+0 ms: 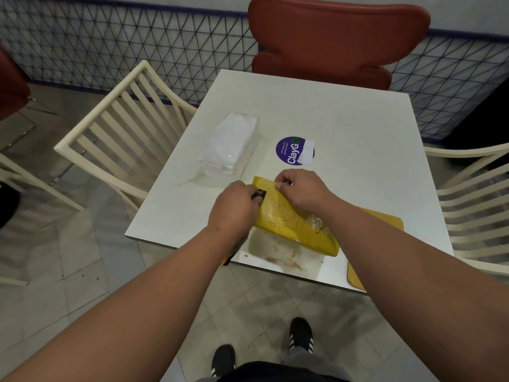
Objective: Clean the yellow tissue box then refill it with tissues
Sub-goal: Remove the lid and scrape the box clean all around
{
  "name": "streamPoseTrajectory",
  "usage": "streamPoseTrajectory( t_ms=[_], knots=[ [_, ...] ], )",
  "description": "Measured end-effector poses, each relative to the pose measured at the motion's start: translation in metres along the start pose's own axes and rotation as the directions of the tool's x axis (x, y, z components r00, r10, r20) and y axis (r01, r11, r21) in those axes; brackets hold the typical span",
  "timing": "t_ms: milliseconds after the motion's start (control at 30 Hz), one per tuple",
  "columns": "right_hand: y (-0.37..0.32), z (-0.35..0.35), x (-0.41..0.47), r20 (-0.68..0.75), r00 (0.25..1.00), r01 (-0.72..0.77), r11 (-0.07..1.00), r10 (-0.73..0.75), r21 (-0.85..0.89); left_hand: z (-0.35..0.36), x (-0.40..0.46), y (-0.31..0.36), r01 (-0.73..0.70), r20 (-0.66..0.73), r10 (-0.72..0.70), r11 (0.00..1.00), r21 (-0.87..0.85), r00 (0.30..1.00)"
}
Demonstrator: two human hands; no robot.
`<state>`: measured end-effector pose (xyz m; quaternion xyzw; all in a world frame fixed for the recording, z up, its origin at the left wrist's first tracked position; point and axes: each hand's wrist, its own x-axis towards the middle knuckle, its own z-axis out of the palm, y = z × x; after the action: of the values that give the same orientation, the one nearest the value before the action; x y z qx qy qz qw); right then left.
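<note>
Cleaning step: right hand (298, 190) grips the yellow plastic tissue box (289, 216) on the white bench (344, 128); left hand (237, 208) clenches a small dark scraper (260, 193). Next: scrape residue.

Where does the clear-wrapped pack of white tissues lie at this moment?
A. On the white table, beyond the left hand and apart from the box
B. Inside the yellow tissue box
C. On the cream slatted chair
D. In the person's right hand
A: the tissue pack rests on the white table, beyond the left hand and clear of the yellow tissue box, still wrapped.
</note>
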<state>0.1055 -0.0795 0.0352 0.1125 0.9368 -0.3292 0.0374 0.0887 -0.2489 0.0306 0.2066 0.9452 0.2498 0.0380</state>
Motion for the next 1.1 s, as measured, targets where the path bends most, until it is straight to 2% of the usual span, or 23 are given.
streamPoseTrajectory(
  t_ms=[100, 167, 367, 567, 767, 833, 933, 967, 1100],
  knots=[
    [0.0, 0.0, 0.0, -0.003, 1.0, -0.003, 1.0, 0.003, 0.003, 0.009, -0.025, 0.004, -0.134, 0.099, 0.131, 0.991, 0.02, 0.986],
    [0.0, -0.001, 0.0, -0.001, 1.0, -0.002, 1.0, 0.002, -0.004, 0.01, -0.027, 0.003, -0.177, 0.111, 0.173, 0.984, 0.028, 0.979],
    [0.0, 0.0, 0.0, 0.007, 1.0, -0.007, 1.0, 0.007, 0.008, -0.001, -0.007, -0.013, 0.005, -0.036, -0.004, 1.0, 0.022, 0.999],
    [0.001, 0.0, 0.001, -0.004, 1.0, -0.005, 1.0, 0.005, -0.005, 0.018, -0.047, 0.002, -0.122, 0.009, 0.123, 0.99, -0.067, 0.992],
    [0.0, -0.002, 0.0, 0.002, 1.0, 0.001, 1.0, -0.001, 0.007, 0.012, -0.04, -0.029, 0.075, -0.132, -0.088, 0.992, -0.101, 0.987],
    [0.0, -0.002, 0.001, -0.004, 1.0, -0.002, 1.0, 0.002, 0.002, 0.018, -0.047, -0.015, 0.027, -0.1, -0.038, 0.993, -0.115, 0.994],
    [0.0, -0.002, 0.001, -0.007, 1.0, 0.002, 1.0, -0.002, -0.003, 0.031, -0.062, 0.012, -0.169, -0.018, 0.168, 0.982, -0.08, 0.986],
    [0.0, -0.002, 0.001, -0.006, 1.0, 0.003, 1.0, -0.003, 0.0, 0.031, -0.062, 0.013, -0.186, -0.017, 0.185, 0.98, -0.071, 0.983],
    [0.0, -0.003, 0.001, -0.008, 1.0, 0.007, 1.0, -0.007, 0.0, 0.017, -0.045, -0.011, 0.03, -0.073, -0.036, 0.995, -0.09, 0.997]
  ],
)
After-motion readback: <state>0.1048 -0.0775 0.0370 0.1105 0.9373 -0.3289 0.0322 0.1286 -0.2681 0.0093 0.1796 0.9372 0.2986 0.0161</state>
